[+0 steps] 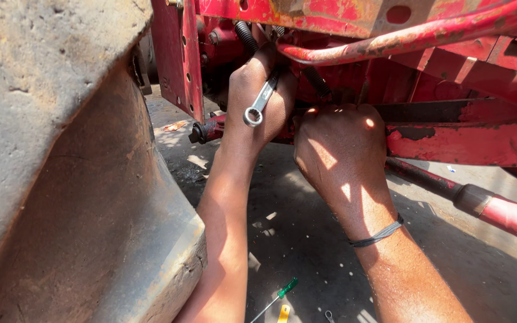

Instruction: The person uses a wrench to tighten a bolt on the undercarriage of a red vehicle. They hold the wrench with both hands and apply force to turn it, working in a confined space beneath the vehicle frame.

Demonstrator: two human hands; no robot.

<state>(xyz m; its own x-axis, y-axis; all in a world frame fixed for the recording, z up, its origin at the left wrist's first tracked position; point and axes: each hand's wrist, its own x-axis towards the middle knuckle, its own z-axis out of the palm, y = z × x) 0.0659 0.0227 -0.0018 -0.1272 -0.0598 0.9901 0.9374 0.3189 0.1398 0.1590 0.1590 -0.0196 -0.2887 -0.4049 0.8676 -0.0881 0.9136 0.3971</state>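
We see our left hand (257, 98) closed around a ring spanner (259, 103), whose shank runs up toward one o'clock into the red machine frame (462, 140) while its ring end hangs free at seven o'clock over the knuckles. The spanner is slim, bright polished steel against chipped, rusty red paint and ribbed black hoses (246, 36). Our right hand (339, 149), at three o'clock of the spanner, is curled shut against the frame; what it grips we cannot tell.

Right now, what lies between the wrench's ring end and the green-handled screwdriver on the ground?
In the head view, only the left forearm crosses between the wrench and the screwdriver; otherwise bare, sun-dappled ground.
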